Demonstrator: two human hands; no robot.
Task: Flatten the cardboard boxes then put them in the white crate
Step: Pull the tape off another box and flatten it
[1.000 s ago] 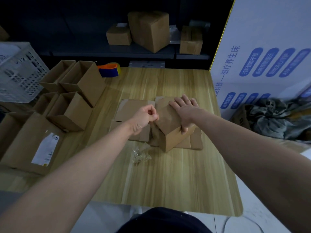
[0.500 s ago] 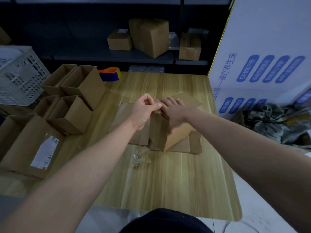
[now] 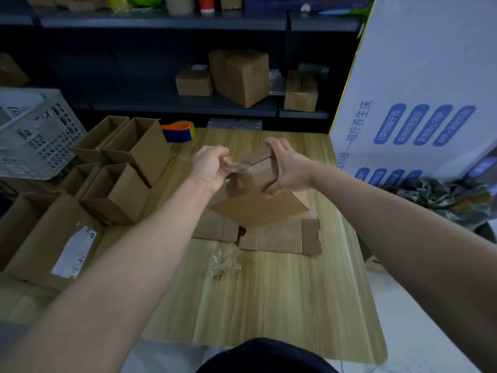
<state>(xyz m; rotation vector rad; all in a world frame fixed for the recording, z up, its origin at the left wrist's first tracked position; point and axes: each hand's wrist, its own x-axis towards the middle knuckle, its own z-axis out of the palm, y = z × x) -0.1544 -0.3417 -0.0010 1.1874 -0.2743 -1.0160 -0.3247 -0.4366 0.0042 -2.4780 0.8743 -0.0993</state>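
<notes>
Head cam, the only view. The cardboard box (image 3: 258, 208) is up off the bench (image 3: 269, 305) and tilted, its low side over the flattened cardboard (image 3: 282, 239) lying mid-bench. The right hand (image 3: 289, 169) has its grip clamped on the far top end of the box, fingers curled over the upper edge, thumb on the near face. The left hand (image 3: 211, 168) is fisted, its grip pinched on a strip of clear tape (image 3: 236, 166) running from the fist to the box's top seam. That bit is blurry, so I can't tell how much is stuck down.

The white crate (image 3: 35, 135) is at the far left, well apart from the box, and I can't tell what it rests on. Between them is a cluster of 4 open boxes (image 3: 139, 149), with a big carton (image 3: 40, 232) carrying a white label nearer the camera. An orange and blue tape dispenser (image 3: 178, 130) sits at the far bench edge. A crumpled tape wad (image 3: 224, 263) lies just in front of the flattened cardboard. There's a dark shelf (image 3: 188, 109) behind with 3 closed boxes, and a tall white printed carton (image 3: 416, 76) on the right.
</notes>
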